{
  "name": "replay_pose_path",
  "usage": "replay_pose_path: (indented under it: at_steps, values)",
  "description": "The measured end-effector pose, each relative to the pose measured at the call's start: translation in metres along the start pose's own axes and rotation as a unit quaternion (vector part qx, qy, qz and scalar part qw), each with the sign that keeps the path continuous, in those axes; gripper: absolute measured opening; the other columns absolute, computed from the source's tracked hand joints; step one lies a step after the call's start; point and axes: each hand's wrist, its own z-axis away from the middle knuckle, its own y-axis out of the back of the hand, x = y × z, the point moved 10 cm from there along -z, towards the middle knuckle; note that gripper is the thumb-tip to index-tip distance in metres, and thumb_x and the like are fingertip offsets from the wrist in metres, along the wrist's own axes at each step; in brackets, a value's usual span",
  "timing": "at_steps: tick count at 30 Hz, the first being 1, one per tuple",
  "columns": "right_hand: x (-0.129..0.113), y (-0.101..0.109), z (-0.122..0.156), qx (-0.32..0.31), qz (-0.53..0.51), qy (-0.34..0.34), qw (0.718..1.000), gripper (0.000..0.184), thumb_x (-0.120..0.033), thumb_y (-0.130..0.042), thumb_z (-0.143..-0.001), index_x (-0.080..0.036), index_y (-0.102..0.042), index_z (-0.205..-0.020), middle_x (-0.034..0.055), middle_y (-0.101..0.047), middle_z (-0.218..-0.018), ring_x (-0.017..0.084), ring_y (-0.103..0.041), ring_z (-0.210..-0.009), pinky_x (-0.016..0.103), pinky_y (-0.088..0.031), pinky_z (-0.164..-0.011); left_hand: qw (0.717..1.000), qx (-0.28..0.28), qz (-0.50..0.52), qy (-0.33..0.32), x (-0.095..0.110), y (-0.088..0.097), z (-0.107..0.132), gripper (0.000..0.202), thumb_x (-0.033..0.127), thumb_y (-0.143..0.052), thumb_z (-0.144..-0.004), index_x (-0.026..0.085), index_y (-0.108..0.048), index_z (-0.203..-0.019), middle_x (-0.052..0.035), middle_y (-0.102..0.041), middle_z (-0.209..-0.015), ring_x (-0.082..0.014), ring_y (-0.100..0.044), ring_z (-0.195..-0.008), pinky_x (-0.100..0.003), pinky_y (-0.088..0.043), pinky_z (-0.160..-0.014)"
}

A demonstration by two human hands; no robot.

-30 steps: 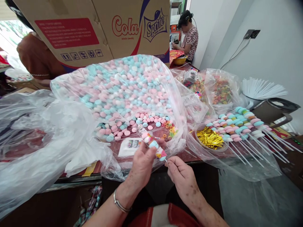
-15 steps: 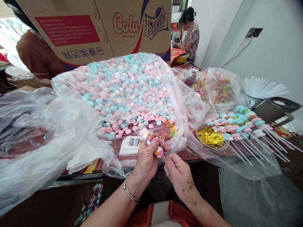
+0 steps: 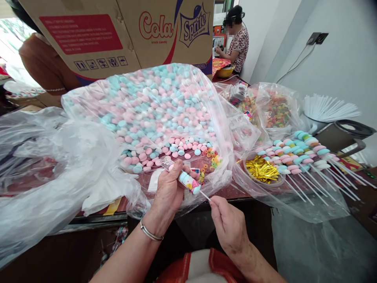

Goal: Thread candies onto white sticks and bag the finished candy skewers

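Observation:
My left hand (image 3: pixel 168 188) is closed round a candy skewer (image 3: pixel 188 181) of pink, blue and white sweets in a thin clear sleeve. My right hand (image 3: pixel 226 220) pinches the white stick (image 3: pixel 205 196) that pokes out of the skewer's lower end. Both hands hover at the table's near edge, just in front of an open clear bag of pink, blue and white marshmallow sweets (image 3: pixel 153 110). Small coloured ring candies (image 3: pixel 209 158) lie at the bag's mouth.
Finished skewers (image 3: pixel 294 153) lie at the right beside a bowl of gold twist ties (image 3: pixel 261 169). Behind are bags of coloured candy (image 3: pixel 275 110), white sticks (image 3: pixel 326 108) and a cardboard box (image 3: pixel 123 31). Crumpled clear plastic (image 3: pixel 53 169) covers the left. A seated person (image 3: pixel 235 39) works at the back.
My right hand has drawn back down and right, so a length of white stick now shows below the sweets. My left hand has shifted slightly left with the skewer.

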Motion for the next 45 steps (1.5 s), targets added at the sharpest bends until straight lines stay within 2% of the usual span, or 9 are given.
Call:
replay_pose_path:
  at_steps: [5,10,15,22,30,33,35,40,45]
  values:
    - [-0.016,0.0,0.0,0.028,0.062,0.058,0.996,0.023,-0.014,-0.04,-0.092,-0.015,-0.061,-0.084,0.0021,-0.062,-0.06,0.012,-0.057,-0.052,0.023,-0.039,-0.056,0.999,0.036,0.012,0.009,-0.003,0.009,-0.003,0.02,0.024,-0.074,-0.074,0.011,-0.058,-0.071,0.0004,-0.06,-0.06,-0.0138,-0.061,-0.05,-0.03,-0.055,-0.054]
    - [0.016,-0.038,0.008,-0.11,-0.171,-0.149,0.968,0.029,-0.029,-0.034,-0.097,-0.017,-0.057,-0.084,-0.0042,-0.046,-0.054,0.009,-0.042,-0.046,0.02,-0.031,-0.045,0.999,0.014,0.023,0.03,-0.016,-0.003,0.005,0.021,0.023,-0.075,-0.071,0.013,-0.057,-0.069,0.0028,-0.056,-0.056,-0.0105,-0.056,-0.046,-0.026,-0.053,-0.051]
    - [0.033,-0.05,0.019,-0.123,-0.326,-0.26,0.901,0.032,-0.041,-0.037,-0.096,-0.017,-0.054,-0.081,-0.0072,-0.032,-0.053,0.008,-0.031,-0.046,0.02,-0.023,-0.043,0.999,0.023,0.026,0.041,-0.019,-0.002,0.002,0.021,0.026,-0.074,-0.073,0.013,-0.057,-0.071,0.0016,-0.058,-0.055,-0.0118,-0.057,-0.046,-0.024,-0.05,-0.046]
    - [0.032,-0.035,0.018,-0.112,-0.211,-0.204,0.949,0.03,-0.035,-0.035,-0.097,-0.018,-0.057,-0.086,-0.0043,-0.043,-0.058,0.009,-0.04,-0.05,0.02,-0.029,-0.047,0.997,0.063,0.04,0.037,-0.01,0.016,-0.011,0.023,0.03,-0.071,-0.077,0.012,-0.06,-0.069,-0.0001,-0.059,-0.054,-0.0133,-0.059,-0.047,-0.029,-0.055,-0.051]
    - [0.001,-0.018,-0.003,-0.043,0.003,-0.034,0.998,0.028,-0.022,-0.036,-0.095,-0.015,-0.06,-0.082,0.0001,-0.054,-0.055,0.011,-0.051,-0.047,0.023,-0.033,-0.05,0.999,-0.006,0.019,0.033,-0.021,-0.005,0.008,0.019,0.026,-0.073,-0.075,0.013,-0.059,-0.075,0.0015,-0.059,-0.056,-0.0136,-0.06,-0.051,-0.029,-0.054,-0.055]
    - [0.005,-0.024,-0.008,-0.05,-0.05,-0.061,0.996,0.028,-0.024,-0.036,-0.094,-0.015,-0.059,-0.08,0.0008,-0.052,-0.058,0.012,-0.048,-0.05,0.024,-0.032,-0.052,0.998,-0.036,0.006,0.045,-0.03,-0.015,0.016,0.021,0.027,-0.074,-0.074,0.013,-0.06,-0.08,0.0022,-0.059,-0.059,-0.0132,-0.06,-0.051,-0.031,-0.055,-0.059]
    - [0.018,-0.037,-0.007,-0.088,-0.18,-0.147,0.969,0.028,-0.03,-0.037,-0.095,-0.016,-0.057,-0.081,-0.0025,-0.044,-0.057,0.009,-0.04,-0.048,0.023,-0.029,-0.048,0.997,-0.047,0.004,0.054,-0.035,-0.019,0.02,0.024,0.03,-0.075,-0.074,0.013,-0.061,-0.082,0.0022,-0.059,-0.06,-0.0131,-0.06,-0.052,-0.029,-0.053,-0.058]
    - [0.031,-0.068,0.004,-0.107,-0.484,-0.318,0.808,0.025,-0.041,-0.048,-0.092,-0.017,-0.054,-0.098,-0.0081,-0.028,-0.059,0.006,-0.023,-0.045,0.02,-0.017,-0.041,0.997,-0.064,0.011,0.052,-0.043,-0.024,0.029,0.022,0.028,-0.074,-0.074,0.013,-0.064,-0.086,0.0005,-0.063,-0.063,-0.012,-0.062,-0.058,-0.021,-0.048,-0.055]
    - [0.031,-0.071,0.004,-0.09,-0.521,-0.322,0.785,0.025,-0.043,-0.054,-0.089,-0.018,-0.056,-0.09,-0.0074,-0.032,-0.059,0.006,-0.027,-0.048,0.02,-0.021,-0.044,0.996,-0.077,-0.026,0.044,-0.054,-0.026,0.039,0.014,0.027,-0.067,-0.082,0.014,-0.068,-0.088,-0.0041,-0.07,-0.075,-0.0155,-0.066,-0.075,-0.026,-0.05,-0.075]
